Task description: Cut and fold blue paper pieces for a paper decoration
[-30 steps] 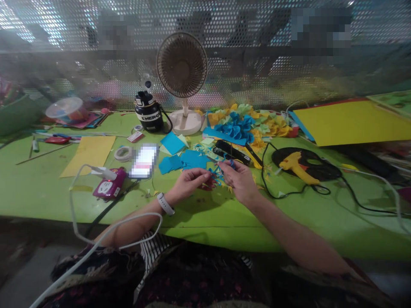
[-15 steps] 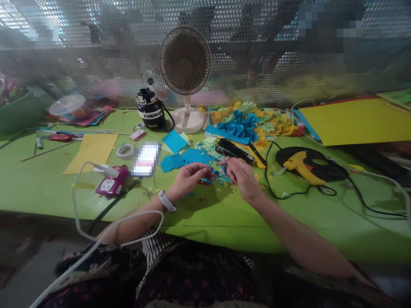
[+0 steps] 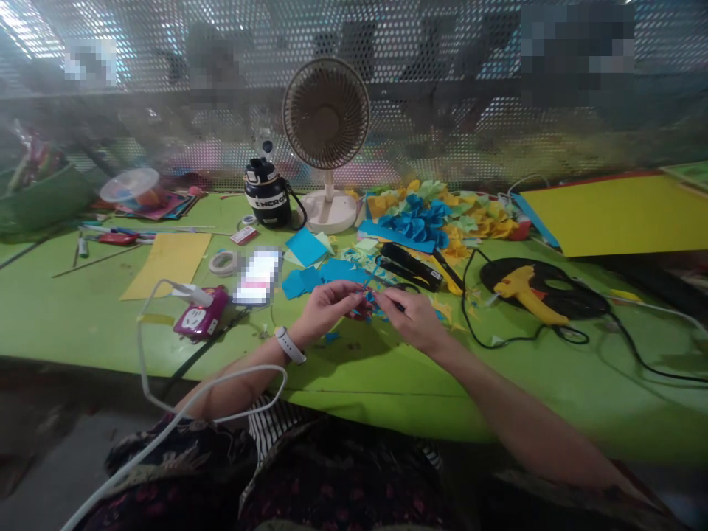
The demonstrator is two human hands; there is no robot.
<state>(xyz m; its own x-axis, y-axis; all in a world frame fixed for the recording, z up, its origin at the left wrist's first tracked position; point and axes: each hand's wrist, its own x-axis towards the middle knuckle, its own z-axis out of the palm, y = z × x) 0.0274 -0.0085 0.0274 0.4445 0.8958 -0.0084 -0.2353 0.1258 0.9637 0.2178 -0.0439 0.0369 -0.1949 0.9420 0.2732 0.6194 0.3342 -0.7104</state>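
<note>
My left hand [image 3: 335, 304], with a white watch band on its wrist, is closed with thumb and fingers pinched on a small piece of blue paper [image 3: 369, 297]. My right hand [image 3: 412, 316] is closed around what look like dark-handled scissors [image 3: 399, 304], their tip at the left fingertips. The two hands nearly meet above the table. Blue and yellow paper scraps [image 3: 442, 310] lie under and around them. Just beyond are flat blue paper sheets [image 3: 340, 270] and a black stapler-like tool [image 3: 410, 267]. The fingers partly hide both held things.
A yellow glue gun [image 3: 531, 295] rests on a black pad at right, its cord looping near my right hand. Folded paper petals [image 3: 420, 217] are heaped at the back. A fan [image 3: 326, 118], a bottle [image 3: 268, 195], a phone [image 3: 258, 276] and a purple power socket [image 3: 203, 313] stand left.
My right hand has moved slightly left and down, bringing the scissors up to the left fingertips. My left hand holds nearly the same place. The whole view has shifted a little.
</note>
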